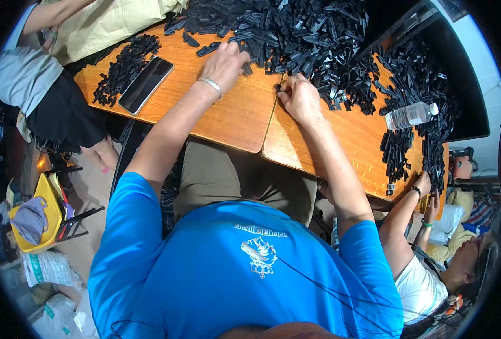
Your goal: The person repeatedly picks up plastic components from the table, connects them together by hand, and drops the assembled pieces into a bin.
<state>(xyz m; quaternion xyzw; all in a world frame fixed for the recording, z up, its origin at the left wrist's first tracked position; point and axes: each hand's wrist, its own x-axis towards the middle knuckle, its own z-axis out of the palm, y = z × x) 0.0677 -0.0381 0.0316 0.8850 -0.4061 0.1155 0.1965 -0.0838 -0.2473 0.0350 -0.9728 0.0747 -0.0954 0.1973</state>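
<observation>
A large heap of black plastic pieces (312, 34), slender and clip-like, covers the far side of the wooden table (233, 121). At the heap's near edge my left hand (226, 66), with a bracelet at the wrist, is closed, its fingertips on a black plastic piece (247, 69). To its right, my right hand (300, 99) pinches a small black plastic piece (278, 88) between thumb and fingers, just short of the heap. The exact shape of both pieces is partly hidden by the fingers.
A smartphone (146, 86) lies beside a pile of smaller black parts (127, 63) at left. A clear plastic bottle (411, 116) lies on black pieces at right. Co-workers stand at far left and sit at lower right, one hand (423, 183) by the table edge. A yellow chair (38, 223) stands left.
</observation>
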